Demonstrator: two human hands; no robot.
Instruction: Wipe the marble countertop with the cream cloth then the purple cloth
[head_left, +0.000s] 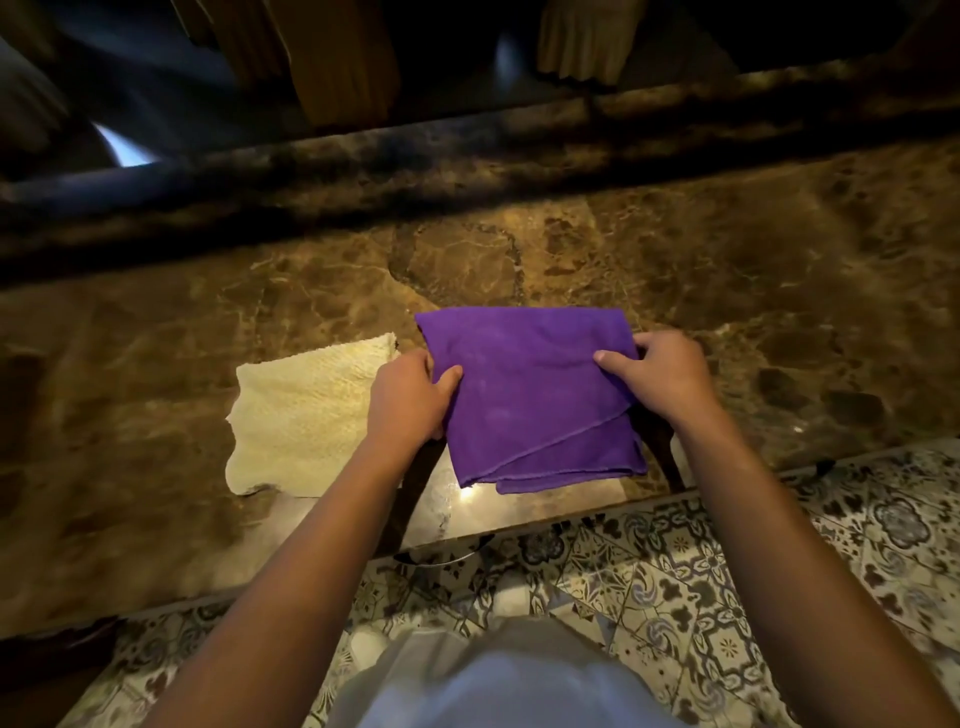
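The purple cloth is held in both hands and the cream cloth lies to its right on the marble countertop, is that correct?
Not quite. In the head view the cream cloth lies to the left of the purple cloth, beside the left hand. The right hand grips the other edge, over the marble countertop.

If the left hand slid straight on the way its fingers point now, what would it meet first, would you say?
The left hand points up and to the right, and its thumb already rests on the purple cloth it grips. So it would push further into that cloth first; beyond it lies bare marble countertop, though depth is uncertain.
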